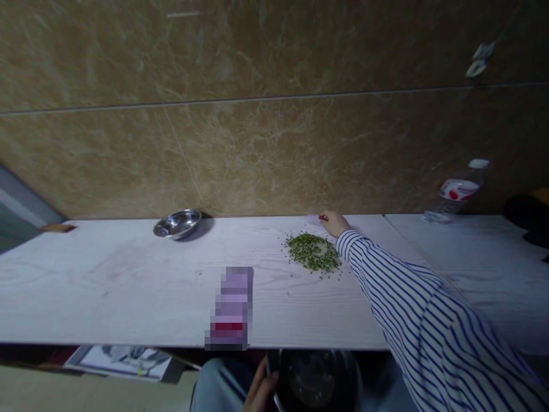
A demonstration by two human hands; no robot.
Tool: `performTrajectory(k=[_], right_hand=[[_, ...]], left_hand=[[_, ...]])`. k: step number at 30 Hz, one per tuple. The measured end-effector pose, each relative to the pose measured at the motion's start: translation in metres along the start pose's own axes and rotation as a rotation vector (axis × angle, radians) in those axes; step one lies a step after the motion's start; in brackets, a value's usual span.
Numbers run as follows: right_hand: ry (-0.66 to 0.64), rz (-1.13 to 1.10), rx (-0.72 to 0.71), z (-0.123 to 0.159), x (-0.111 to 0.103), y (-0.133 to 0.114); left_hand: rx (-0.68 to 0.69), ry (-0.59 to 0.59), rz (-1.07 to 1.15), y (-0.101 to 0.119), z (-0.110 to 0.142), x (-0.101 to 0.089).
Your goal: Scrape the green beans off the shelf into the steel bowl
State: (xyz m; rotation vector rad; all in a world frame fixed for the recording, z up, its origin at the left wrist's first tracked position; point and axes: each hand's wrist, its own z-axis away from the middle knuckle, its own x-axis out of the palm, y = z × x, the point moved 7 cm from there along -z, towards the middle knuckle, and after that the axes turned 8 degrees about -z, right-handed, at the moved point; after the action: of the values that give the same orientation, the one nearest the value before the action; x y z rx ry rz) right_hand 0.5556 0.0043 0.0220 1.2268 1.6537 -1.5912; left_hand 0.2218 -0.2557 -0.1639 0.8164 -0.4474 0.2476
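Observation:
At the bottom edge of the head view, my left hand point(261, 389) is closed round the left rim of a dark, shiny round pot point(315, 380), held below the table's front edge. Light spots show inside the pot. My right hand point(334, 222) reaches across the table to near the wall, its fingers pinched together. A small pale, see-through patch with a bit of red shows at the fingertips; I cannot make out what it is. Just in front of that hand lies a loose pile of small green beans point(311, 252), with a paler patch on its right side.
A shallow steel bowl point(178, 225) stands left near the tiled wall. A blurred-out flat phone-like object point(231, 306) lies at the table's point(128, 286) front. On the right, a clear bottle point(457, 191) stands by a dark object point(529, 220). A white box point(122, 361) sits below the table.

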Motion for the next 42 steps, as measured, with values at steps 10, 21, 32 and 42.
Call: performTrajectory(k=[10,21,32,42], right_hand=[[-0.158,-0.017,-0.161,-0.008,0.018,-0.009],[-0.219,-0.106,-0.363,0.044,0.004,-0.037],[-0.209,-0.112,-0.398,0.092,-0.002,-0.044],[-0.19,-0.098,-0.395,0.126,-0.015,-0.052]], left_hand=[[-0.082,0.066,-0.055,0.004,0.002,-0.008],[-0.113,-0.001,0.028,-0.005,0.004,-0.001],[-0.076,-0.073,-0.098,-0.006,0.015,0.014],[-0.073,-0.064,-0.1,-0.003,0.026,0.026]])
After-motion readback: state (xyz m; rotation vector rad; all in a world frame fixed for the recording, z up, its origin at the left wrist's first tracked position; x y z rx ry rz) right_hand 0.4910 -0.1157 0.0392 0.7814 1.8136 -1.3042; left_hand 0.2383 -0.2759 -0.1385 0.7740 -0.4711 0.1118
